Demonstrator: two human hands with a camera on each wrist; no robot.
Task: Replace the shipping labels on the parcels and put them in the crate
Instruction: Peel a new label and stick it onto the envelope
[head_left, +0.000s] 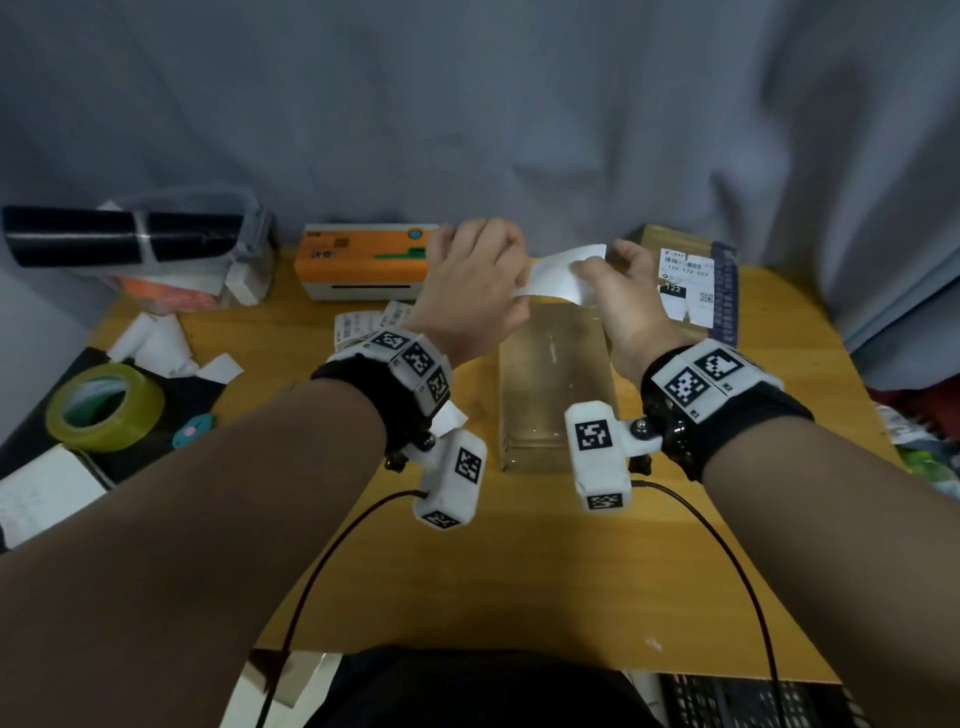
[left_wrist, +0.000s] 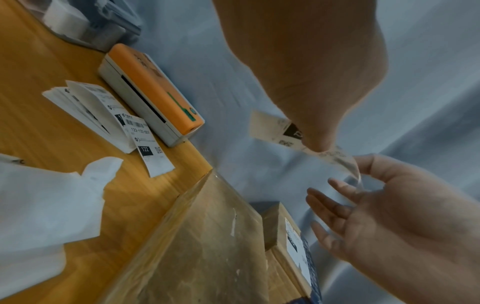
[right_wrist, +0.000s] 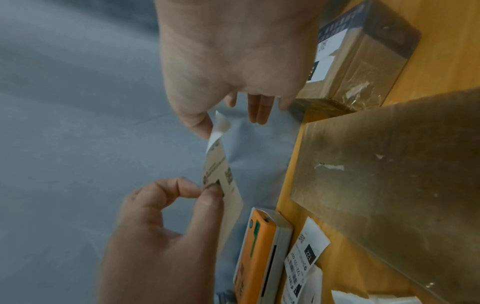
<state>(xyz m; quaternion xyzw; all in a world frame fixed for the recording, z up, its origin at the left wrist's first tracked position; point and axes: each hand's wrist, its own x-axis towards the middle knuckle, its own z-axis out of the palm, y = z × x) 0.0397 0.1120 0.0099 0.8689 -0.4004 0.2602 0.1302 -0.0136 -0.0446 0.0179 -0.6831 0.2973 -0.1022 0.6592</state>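
Observation:
My left hand and right hand both pinch a white shipping label, held in the air above the far end of a tape-wrapped cardboard parcel. In the right wrist view the label stretches between the left thumb and forefinger and the right thumb, and its end by the right thumb curls. The other right fingers are spread. The parcel's top is bare, with small paper scraps. A second parcel with a printed label stands at the back right.
An orange label printer sits at the back, with a stack of printed labels in front of it. A tape roll and torn paper lie at the left. A dark crate shows below the table's near right edge.

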